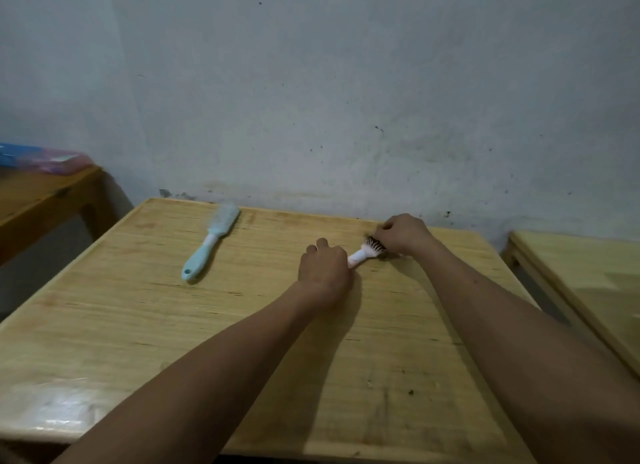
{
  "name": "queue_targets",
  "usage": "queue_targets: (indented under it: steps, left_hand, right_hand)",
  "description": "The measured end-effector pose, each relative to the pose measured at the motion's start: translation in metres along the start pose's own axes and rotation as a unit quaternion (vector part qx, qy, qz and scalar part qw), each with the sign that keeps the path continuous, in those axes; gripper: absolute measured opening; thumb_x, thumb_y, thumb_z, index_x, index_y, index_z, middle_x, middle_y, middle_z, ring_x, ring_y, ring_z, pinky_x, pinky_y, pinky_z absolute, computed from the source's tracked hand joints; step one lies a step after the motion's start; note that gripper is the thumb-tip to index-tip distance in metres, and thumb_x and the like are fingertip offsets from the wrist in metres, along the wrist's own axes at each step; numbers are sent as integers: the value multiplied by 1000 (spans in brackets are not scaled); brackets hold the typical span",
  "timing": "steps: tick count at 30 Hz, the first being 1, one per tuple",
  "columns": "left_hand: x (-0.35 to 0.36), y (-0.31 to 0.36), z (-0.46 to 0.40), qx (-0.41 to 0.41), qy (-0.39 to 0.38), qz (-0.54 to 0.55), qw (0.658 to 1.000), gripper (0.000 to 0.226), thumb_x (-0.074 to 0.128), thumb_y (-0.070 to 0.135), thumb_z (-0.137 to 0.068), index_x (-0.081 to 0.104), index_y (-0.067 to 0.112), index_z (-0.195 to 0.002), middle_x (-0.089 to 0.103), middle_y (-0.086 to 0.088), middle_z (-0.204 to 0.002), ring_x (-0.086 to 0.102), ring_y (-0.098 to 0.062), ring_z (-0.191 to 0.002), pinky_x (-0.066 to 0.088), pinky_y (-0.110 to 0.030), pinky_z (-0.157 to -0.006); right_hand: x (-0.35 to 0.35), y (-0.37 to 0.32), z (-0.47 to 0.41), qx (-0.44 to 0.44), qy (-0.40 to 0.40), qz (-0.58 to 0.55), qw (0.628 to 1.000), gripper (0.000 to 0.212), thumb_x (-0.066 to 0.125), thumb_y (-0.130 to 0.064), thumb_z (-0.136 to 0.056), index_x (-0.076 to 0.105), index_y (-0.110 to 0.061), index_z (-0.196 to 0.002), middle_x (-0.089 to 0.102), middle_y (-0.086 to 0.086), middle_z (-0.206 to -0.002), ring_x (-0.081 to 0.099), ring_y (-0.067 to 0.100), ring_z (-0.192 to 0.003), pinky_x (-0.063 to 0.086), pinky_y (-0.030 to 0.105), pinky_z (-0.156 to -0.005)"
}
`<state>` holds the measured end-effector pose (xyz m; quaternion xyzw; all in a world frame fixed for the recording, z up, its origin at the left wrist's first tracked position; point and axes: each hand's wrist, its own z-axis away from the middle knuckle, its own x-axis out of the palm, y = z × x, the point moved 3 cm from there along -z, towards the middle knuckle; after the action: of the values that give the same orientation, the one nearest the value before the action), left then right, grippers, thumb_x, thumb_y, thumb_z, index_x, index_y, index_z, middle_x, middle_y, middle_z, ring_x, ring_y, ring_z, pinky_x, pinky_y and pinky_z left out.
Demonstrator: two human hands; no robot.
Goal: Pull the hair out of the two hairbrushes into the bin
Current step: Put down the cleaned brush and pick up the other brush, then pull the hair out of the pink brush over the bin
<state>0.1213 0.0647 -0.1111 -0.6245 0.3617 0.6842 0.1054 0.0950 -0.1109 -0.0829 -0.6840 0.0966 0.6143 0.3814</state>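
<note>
A white hairbrush (pixel 367 252) with dark hair in its bristles lies on the wooden table (pixel 138 325), right of centre near the far edge. My left hand (pixel 323 268) is closed around its handle. My right hand (pixel 403 234) rests over the brush head, its fingers pinched on the dark hair there. A light blue hairbrush (pixel 209 243) lies by itself to the left, bristles up, handle pointing toward me, with pale fluff in its bristles. No bin is in view.
A grey-white wall rises just behind the table. A second wooden table (pixel 41 200) at the left holds a pink and blue box (pixel 45 158). Another wooden surface (pixel 588 283) stands at the right, across a narrow gap.
</note>
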Motion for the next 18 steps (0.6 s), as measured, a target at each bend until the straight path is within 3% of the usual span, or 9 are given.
queue_targets:
  steps: [4,7,10,12,15,18]
  left_hand:
    - [2,-4,1,-47,1,115,992,29,59,24,-93,63,0,-110,60,-19,-119,57,-35,-106,44,-38,-77]
    - [-7,-13,11,-93,4,219,971,27,58,21,-93,61,0,-109,62,-16,-107,61,-30,-93,45,-35,-66]
    - [-20,-28,24,-106,-31,249,962,25,58,20,-92,58,4,-111,64,-13,-103,58,-24,-81,44,-33,-60]
    - [-32,-37,37,-104,-69,279,952,27,61,11,-86,56,7,-113,67,-15,-98,64,-26,-78,51,-38,-65]
    - [-49,-48,64,-91,-147,304,937,40,65,-3,-83,56,6,-120,70,-19,-87,65,-22,-61,53,-32,-60]
    - [-66,-59,98,-92,-137,316,934,33,60,-4,-85,55,-3,-117,66,-20,-80,61,-23,-58,52,-30,-56]
  right_hand:
    - [4,5,0,-1,21,-120,993,31,72,-41,-85,77,-11,-92,73,2,-92,64,18,-86,51,29,-72]
    - [-2,5,3,20,42,-249,967,17,74,-32,-83,75,-16,-79,73,4,-89,70,23,-85,61,41,-82]
    - [-9,-3,11,43,36,-357,932,14,73,-29,-86,71,-15,-86,72,9,-96,72,25,-84,64,40,-75]
    - [-11,-12,18,48,12,-396,917,16,71,-27,-86,69,-11,-87,71,12,-99,73,26,-82,63,36,-67]
    - [-12,-32,35,35,-30,-432,901,27,71,-26,-85,71,-1,-97,70,14,-97,70,26,-73,63,35,-67]
    - [-13,-61,62,-21,-69,-424,903,24,73,-23,-83,73,-2,-95,68,10,-90,69,22,-66,61,31,-62]
